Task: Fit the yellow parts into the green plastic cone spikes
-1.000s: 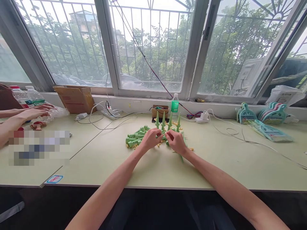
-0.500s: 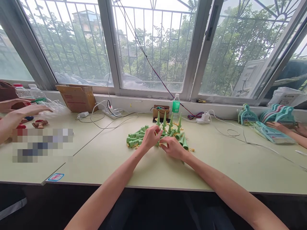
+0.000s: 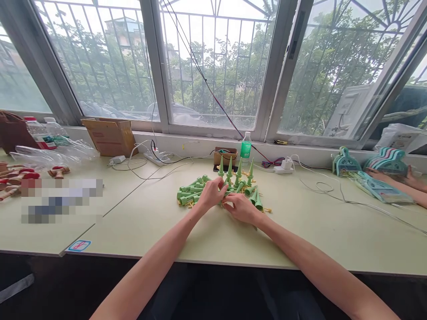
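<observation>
From my head view, both my hands are together over a crowd of green pieces at the middle of the pale table. My left hand is bent with its thumb and fingers drawn in, and my right hand sits just beside it, fingers curled toward the same spot; my fingers hide whatever may be between them, so I cannot tell whether either hand grips a piece. To the left of my hands lies a heap of green tubes with small yellow bits among them. Just beyond my hands four pointed green spikes stand upright in a row, and beside my right hand some green cones lie on their sides, a yellow piece near them. Behind the spikes are a small cardboard box and a green-labelled bottle. Well apart on the right, another person's hand is among turquoise pieces.
</observation>
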The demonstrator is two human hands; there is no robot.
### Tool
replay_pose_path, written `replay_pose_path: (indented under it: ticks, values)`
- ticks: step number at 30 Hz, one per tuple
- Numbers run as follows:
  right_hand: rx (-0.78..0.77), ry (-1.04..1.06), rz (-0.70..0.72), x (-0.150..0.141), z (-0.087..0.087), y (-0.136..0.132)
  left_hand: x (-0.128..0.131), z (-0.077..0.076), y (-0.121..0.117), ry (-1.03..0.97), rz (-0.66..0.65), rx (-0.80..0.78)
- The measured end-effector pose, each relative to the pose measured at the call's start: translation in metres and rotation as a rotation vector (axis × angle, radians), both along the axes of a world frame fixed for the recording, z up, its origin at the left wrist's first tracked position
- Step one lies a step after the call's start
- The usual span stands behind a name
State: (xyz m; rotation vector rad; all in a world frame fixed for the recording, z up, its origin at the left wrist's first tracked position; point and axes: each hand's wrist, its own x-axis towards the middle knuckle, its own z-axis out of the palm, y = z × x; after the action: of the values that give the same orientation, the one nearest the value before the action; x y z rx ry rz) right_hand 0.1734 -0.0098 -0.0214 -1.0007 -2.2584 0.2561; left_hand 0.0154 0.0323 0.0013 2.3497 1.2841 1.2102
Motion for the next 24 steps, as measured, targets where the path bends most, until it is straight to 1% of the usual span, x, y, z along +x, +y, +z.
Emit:
replay_pose_path:
  ticks: [6, 12, 20, 24]
  values:
    - [-0.011, 0.0, 0.025, -0.0003, 0.0002, -0.0007, 0.0012, -0.0004, -0.0018, 0.039, 0.008, -0.014]
    - [-0.028, -0.015, 0.022, 0.0005, 0.0002, -0.0012, 0.0017, 0.0013, -0.0041, 0.021, 0.016, 0.002]
    - [-0.023, -0.084, -0.059, 0.0009, -0.0025, -0.001, 0.0011, -0.0008, -0.0016, 0.022, 0.017, 0.018]
    - [-0.033, -0.103, -0.072, 0.0016, -0.0047, 0.0015, 0.0018, -0.0017, -0.0005, 0.033, 0.014, 0.024]
